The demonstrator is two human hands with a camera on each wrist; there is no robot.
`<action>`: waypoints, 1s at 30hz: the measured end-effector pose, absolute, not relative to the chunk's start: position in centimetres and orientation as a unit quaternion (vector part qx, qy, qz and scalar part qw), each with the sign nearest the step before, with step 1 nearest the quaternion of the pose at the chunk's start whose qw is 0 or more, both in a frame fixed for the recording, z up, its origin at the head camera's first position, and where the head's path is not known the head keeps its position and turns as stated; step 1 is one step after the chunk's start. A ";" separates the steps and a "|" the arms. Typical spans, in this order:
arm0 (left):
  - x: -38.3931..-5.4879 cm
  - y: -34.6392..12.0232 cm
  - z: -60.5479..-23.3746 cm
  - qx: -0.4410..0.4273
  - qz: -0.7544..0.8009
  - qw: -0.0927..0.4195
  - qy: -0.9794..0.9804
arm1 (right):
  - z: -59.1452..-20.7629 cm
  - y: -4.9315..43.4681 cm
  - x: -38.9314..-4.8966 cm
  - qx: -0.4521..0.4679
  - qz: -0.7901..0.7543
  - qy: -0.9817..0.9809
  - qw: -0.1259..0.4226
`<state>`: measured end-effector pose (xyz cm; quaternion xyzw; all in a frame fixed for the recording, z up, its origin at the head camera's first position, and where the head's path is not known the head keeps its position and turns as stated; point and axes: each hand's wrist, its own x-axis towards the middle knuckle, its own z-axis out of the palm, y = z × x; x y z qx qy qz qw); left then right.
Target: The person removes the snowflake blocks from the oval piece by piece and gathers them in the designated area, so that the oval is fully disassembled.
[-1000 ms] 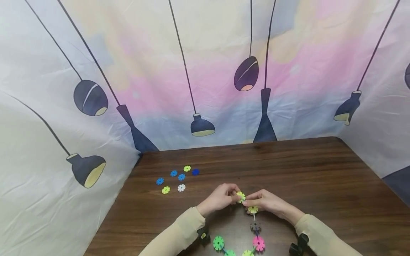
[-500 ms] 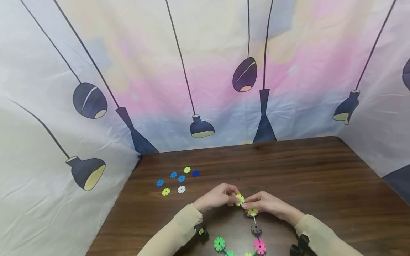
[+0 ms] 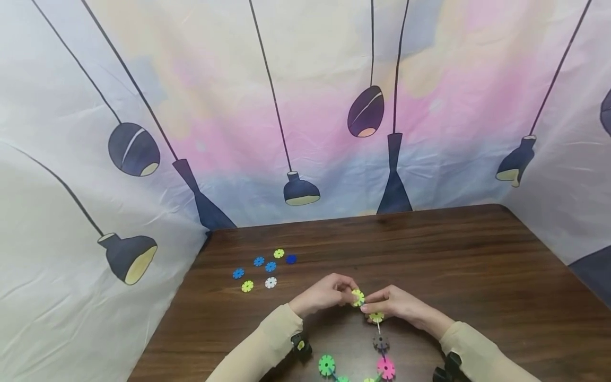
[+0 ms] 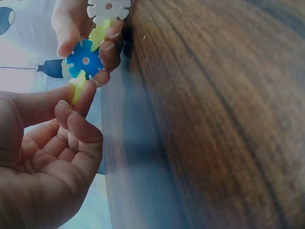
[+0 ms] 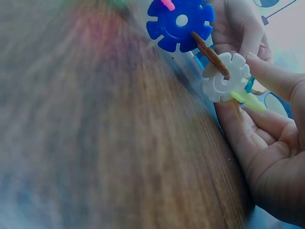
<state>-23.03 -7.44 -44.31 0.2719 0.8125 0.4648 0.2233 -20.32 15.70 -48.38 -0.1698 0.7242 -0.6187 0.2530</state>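
Observation:
Between thumb and fingertips, my left hand (image 3: 326, 293) pinches a yellow interlocking disc (image 3: 358, 298) with a notched rim. My right hand (image 3: 403, 306) grips a blue interlocking disc (image 4: 86, 59), whose rim meets the yellow one edge to edge in the left wrist view. From the blue disc the chain runs on through another yellow disc (image 4: 99, 34) to a white disc (image 5: 226, 78). A brown disc (image 5: 211, 55), seen edge-on, links the white one to a dark blue disc (image 5: 181, 24). Fingers hide parts of the held discs.
The chain curves toward the person past a pink disc (image 3: 385, 367) and a green disc (image 3: 326, 365); the bottom frame edge cuts it off. Several loose discs, including a white disc (image 3: 270, 282), lie back left on the wooden table (image 3: 453, 254). A printed curtain (image 3: 329, 148) hangs behind.
Both hands keep their grips and stay almost still. The head view has shifted slightly, so the table and discs appear a little lower.

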 end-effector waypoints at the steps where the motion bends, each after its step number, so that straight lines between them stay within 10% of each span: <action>1: -23.0 -7.4 -44.3 0.275 0.460 0.221 0.815 | -48.4 15.7 -20.3 -0.171 -0.617 0.726 0.253; 9: -24.2 -8.7 -44.6 0.262 0.469 0.224 0.813 | -48.6 15.9 -20.0 -0.188 -0.606 0.727 0.260; 30: -26.0 -19.4 -39.6 0.101 0.515 0.028 0.850 | -48.0 16.3 -20.1 -0.187 -0.588 0.745 0.254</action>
